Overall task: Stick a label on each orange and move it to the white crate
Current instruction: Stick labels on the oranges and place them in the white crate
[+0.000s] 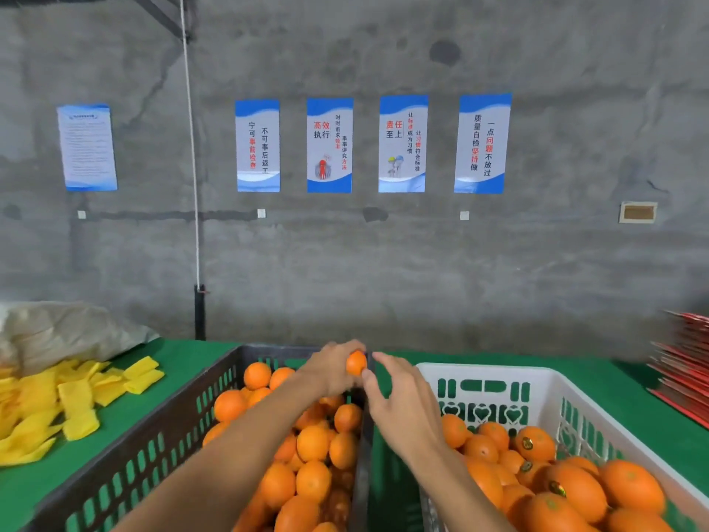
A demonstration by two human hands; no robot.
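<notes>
My left hand (330,368) grips a small orange (356,362) above the far right corner of the dark crate (126,451), which is full of plain oranges (312,443). My right hand (403,405) reaches in from the right, thumb and forefinger touching that orange; any label between the fingers is too small to see. The white crate (495,374) stands to the right and holds several oranges (535,443) with small dark round labels.
A green table (176,359) carries both crates. Yellow foam sleeves (76,397) lie in a heap at the left beside a pale sack (57,332). Red flat packs (683,366) are stacked at the right edge. A concrete wall with posters rises behind.
</notes>
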